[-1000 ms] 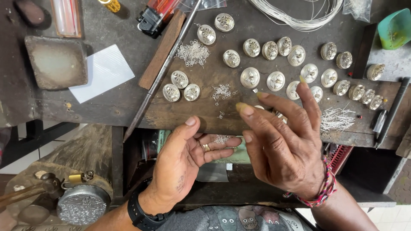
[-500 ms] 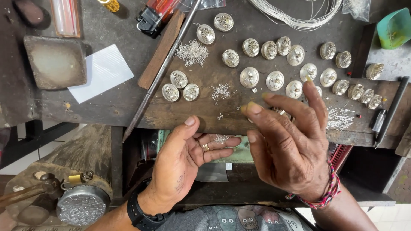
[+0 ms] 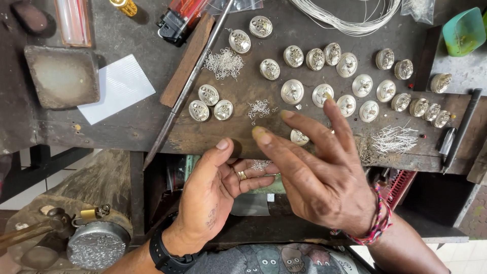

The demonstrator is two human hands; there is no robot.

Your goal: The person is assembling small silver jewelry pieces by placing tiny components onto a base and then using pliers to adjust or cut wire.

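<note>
My left hand [image 3: 215,190] lies palm up below the bench edge, cupped, with a small heap of tiny silver wire pieces [image 3: 261,164] on its fingertips. My right hand [image 3: 319,175] hovers just right of it, fingers spread, the thumb tip over the left fingers and the fingertips above the bench. One round silver ornament [image 3: 299,136] lies partly under the right fingers. Many more round silver ornaments [image 3: 355,83] are spread over the dark wooden bench [image 3: 203,134]. A loose pile of tiny silver pieces [image 3: 259,108] lies near the right index fingertip.
On the bench lie another pile of silver bits [image 3: 223,63], short wire pins [image 3: 394,139], a coil of silver wire [image 3: 350,15], a long metal rod [image 3: 187,86], a white paper [image 3: 122,87], a grey block [image 3: 62,76], a lighter [image 3: 178,18], a green cup [image 3: 464,30]. A hammer and round metal stamp [image 3: 94,243] sit lower left.
My right hand has slid left and down toward my left hand, its thumb now over the left fingertips. My left hand has stayed still, palm up.
</note>
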